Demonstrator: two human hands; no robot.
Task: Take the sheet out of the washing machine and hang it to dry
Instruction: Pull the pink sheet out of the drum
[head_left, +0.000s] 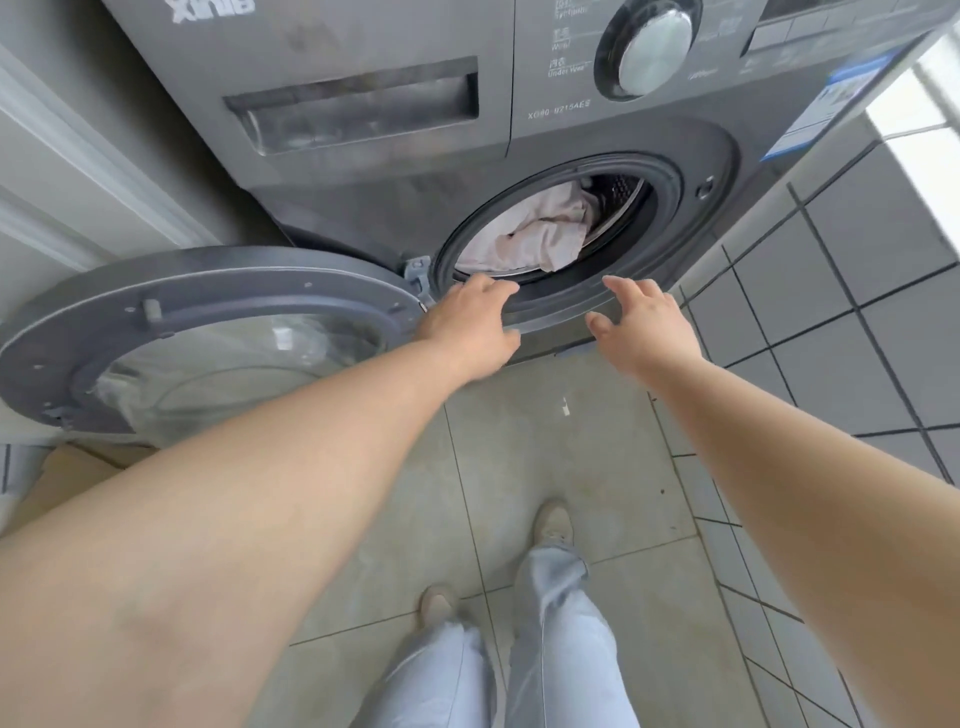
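Sheet (535, 236) lies bunched in washer (363, 171) drum; left hand (470, 325) and right hand (641, 322), grips wide, empty, reach its rim.

A beige tiled floor (545, 467) spreads below both hands, with a small white scrap (565, 406) lying on it just beneath the right hand. Farther down stand two light shoes (553, 522) under pale blue trouser legs (561, 649). Right of the right hand rises a grey tiled wall (841, 291) with dark grout lines. Left of the left hand runs white panelling (78, 171) (moulded, with raised edges), and lower down a brown cardboard piece (67, 478).
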